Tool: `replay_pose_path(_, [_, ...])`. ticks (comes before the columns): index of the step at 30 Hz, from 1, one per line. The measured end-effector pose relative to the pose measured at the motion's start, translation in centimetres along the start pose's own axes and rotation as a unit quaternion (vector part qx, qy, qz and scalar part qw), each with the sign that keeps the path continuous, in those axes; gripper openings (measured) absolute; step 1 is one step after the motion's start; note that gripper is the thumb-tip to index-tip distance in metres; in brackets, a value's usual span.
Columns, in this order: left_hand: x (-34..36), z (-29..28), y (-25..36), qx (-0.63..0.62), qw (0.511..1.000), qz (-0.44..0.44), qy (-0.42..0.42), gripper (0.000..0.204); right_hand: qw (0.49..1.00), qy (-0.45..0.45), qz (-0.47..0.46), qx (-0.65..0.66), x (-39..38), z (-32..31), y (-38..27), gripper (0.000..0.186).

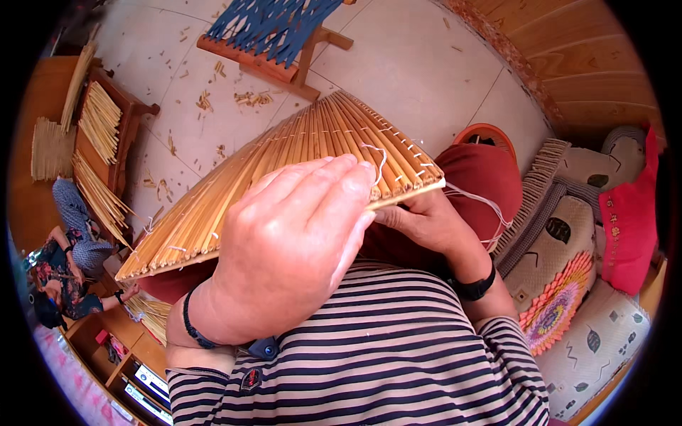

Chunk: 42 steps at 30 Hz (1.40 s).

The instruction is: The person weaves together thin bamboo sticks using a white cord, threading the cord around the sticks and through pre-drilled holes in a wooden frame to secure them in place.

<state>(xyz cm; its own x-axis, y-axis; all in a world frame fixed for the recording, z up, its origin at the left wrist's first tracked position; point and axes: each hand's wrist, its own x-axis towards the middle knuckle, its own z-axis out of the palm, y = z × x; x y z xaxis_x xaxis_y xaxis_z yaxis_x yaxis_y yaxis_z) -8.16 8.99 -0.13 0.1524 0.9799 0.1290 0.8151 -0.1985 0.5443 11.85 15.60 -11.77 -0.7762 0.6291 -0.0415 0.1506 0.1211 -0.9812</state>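
Note:
A fan-shaped panel of tan stalks (pixel 320 135), stitched with white thread, lies tilted above my lap. My left hand (pixel 298 227) rests over its near edge, fingers pressed together around it near a loose loop of white thread (pixel 382 160). My right hand (pixel 426 224) is under the panel's right part, gripping it from below; its fingertips are partly hidden. More white thread (pixel 490 206) trails from the right corner over my red-trousered knee.
A wooden frame with blue straps (pixel 291 71) stands ahead on tiles (pixel 419 64) strewn with offcuts. At left are stalk bundles (pixel 99 121) and another person (pixel 78 255) in patterned clothes. Cushioned seating (pixel 561 227), a red cloth (pixel 629 234) and an orange bucket (pixel 494 131) are at right.

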Motion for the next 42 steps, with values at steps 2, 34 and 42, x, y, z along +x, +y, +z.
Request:
replay_pose_path(2, [0.3, -0.1, -0.2, -0.001, 1.000, -0.002, -0.009, 0.041, 0.998, -0.009, 0.050, -0.032, -0.4, -0.3, 0.2, 0.017])
replay_pose_path(34, [4.4, -4.7, -5.3, 0.064, 0.993, -0.007, 0.096, 0.024, 0.946, 0.297, -0.113, 0.061, 3.4, 0.5, -8.5, 0.005])
replay_pose_path(42, [4.4, -4.4, -6.4, 0.028, 0.997, -0.006, 0.079, 0.026, 0.938, 0.324, -0.089, 0.081, 5.9, 2.4, -7.4, 0.010])
